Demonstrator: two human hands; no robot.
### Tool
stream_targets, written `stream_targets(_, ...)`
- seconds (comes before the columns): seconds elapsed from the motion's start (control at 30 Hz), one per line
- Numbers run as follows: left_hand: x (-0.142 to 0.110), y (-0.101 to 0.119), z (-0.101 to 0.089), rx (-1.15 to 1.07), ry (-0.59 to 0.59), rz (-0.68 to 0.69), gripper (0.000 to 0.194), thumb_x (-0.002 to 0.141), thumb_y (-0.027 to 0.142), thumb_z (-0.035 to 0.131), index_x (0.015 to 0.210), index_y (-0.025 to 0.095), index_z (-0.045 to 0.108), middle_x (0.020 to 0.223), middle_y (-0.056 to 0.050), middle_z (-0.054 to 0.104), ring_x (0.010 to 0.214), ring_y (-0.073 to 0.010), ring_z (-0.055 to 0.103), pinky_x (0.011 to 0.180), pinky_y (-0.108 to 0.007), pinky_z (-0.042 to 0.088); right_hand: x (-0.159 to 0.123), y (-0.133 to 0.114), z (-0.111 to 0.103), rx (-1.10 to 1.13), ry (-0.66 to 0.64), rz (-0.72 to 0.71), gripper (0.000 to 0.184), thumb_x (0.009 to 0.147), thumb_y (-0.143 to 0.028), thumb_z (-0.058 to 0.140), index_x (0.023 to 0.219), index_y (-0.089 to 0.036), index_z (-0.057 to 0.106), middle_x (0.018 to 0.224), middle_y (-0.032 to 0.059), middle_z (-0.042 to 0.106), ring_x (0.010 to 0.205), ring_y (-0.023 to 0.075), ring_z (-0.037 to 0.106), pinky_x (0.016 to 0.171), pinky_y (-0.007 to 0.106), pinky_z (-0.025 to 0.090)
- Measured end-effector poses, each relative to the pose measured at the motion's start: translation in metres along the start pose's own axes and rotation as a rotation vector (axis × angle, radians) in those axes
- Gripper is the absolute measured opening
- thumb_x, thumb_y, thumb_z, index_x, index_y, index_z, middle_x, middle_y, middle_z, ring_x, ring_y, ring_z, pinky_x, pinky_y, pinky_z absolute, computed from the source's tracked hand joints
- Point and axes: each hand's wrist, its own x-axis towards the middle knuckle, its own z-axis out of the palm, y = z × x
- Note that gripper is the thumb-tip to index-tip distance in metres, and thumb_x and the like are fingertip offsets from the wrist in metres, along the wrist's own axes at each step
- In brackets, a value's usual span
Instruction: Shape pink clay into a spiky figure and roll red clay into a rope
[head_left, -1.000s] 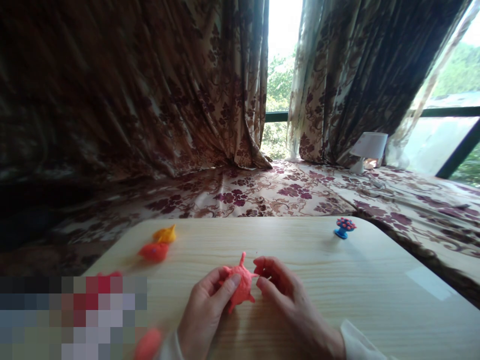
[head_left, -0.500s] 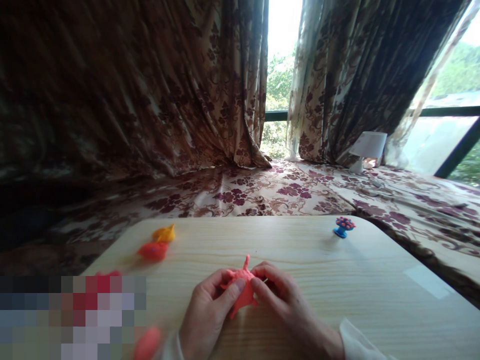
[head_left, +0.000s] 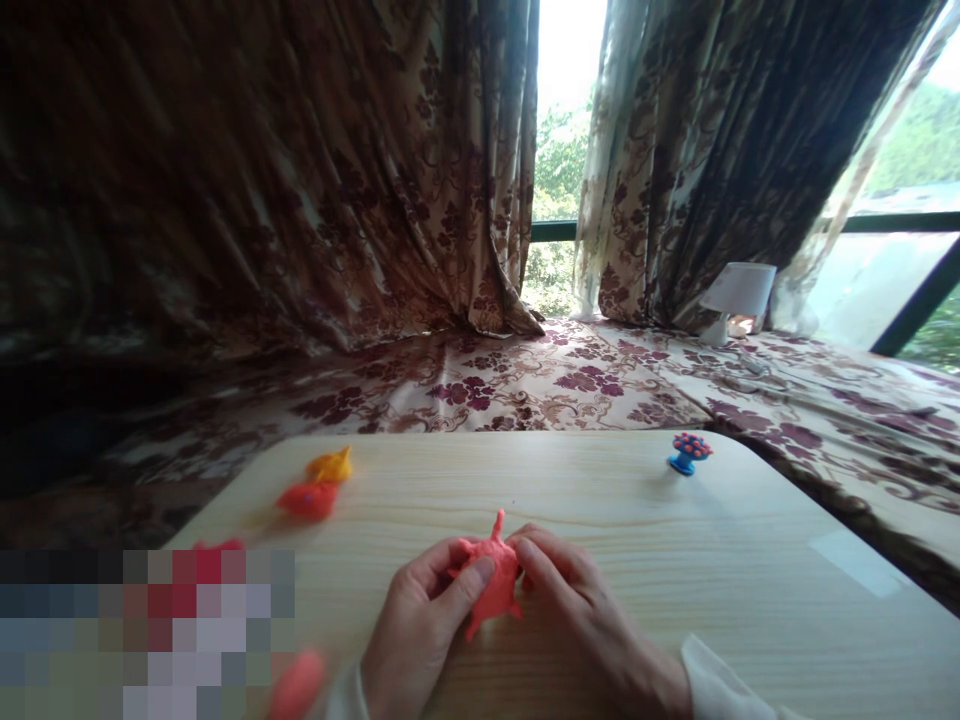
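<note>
A coral-pink clay figure (head_left: 498,590), with a rounded body and several thin points sticking out, is held just above the table. My left hand (head_left: 422,610) grips it from the left, thumb pressed on its top and fingers beneath. On the opposite side, my right hand (head_left: 576,592) pinches one of the points at the figure's upper right edge between thumb and forefinger. Another point stands upright at the far end. Blurred near the left wrist lies a coral-pink lump (head_left: 298,684).
Orange-yellow clay (head_left: 330,464) and red clay (head_left: 309,500) lie at the table's far left. A blue clay piece topped with pink dots (head_left: 688,453) stands at the far right. Pixelation covers the lower left. Behind the wooden table (head_left: 750,560) are a white lamp (head_left: 741,290) and patterned curtains (head_left: 450,200).
My right thumb has shifted up and away from the figure's middle to its right edge, so more of the body shows. My left hand keeps its grip.
</note>
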Motion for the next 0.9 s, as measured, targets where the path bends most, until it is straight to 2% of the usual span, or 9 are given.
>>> stream_targets(0.2,0.002,-0.006,-0.002,-0.108,0.022,-0.014,0.022,0.076,0.035,0.065,0.089,0.018,0.07,0.07,-0.001,0.065,0.066,-0.0125,0.054,0.073,-0.028,0.045,0.001,0.002,0.004,0.033,-0.023,0.025,0.03,0.089,-0.039,0.046,0.073,-0.015,0.054,0.066,-0.0016,0.05,0.063,0.0122,0.046,0.057,0.022,0.038)
stream_targets(0.4,0.0,0.001,0.002,-0.014,0.005,0.012,0.024,0.074,0.037,0.066,0.085,0.017,0.07,0.077,-0.004,0.069,0.076,-0.0164,0.059,0.072,-0.024,0.045,0.0,0.0,-0.001,0.038,-0.027,0.046,0.035,0.092,-0.039,0.039,0.066,-0.017,0.049,0.065,-0.002,0.048,0.064,0.0122,0.045,0.061,0.022,0.038)
stream_targets(0.67,-0.003,0.005,0.004,0.038,0.02,0.048,0.021,0.071,0.034,0.07,0.084,0.018,0.071,0.08,-0.003,0.071,0.081,-0.0169,0.06,0.075,-0.023,0.044,0.001,-0.002,0.0,0.043,-0.046,0.069,0.033,0.09,-0.038,0.043,0.066,-0.016,0.049,0.064,-0.0023,0.047,0.063,0.0124,0.044,0.058,0.022,0.037)
stream_targets(0.8,-0.001,0.0,0.0,-0.093,0.042,-0.02,0.022,0.072,0.035,0.069,0.086,0.018,0.071,0.078,-0.003,0.072,0.075,-0.0154,0.061,0.072,-0.023,0.046,0.001,-0.005,-0.001,0.044,-0.039,0.061,0.035,0.091,-0.037,0.039,0.066,-0.016,0.051,0.067,-0.0014,0.051,0.067,0.0134,0.048,0.065,0.023,0.038)
stream_targets(0.9,0.002,-0.003,-0.002,-0.216,0.08,-0.044,0.02,0.071,0.033,0.07,0.085,0.019,0.071,0.075,-0.002,0.072,0.071,-0.0138,0.061,0.07,-0.022,0.046,0.0,-0.005,-0.001,0.049,-0.06,0.064,0.028,0.089,-0.035,0.045,0.072,-0.015,0.055,0.07,-0.0009,0.053,0.07,0.014,0.049,0.064,0.023,0.039)
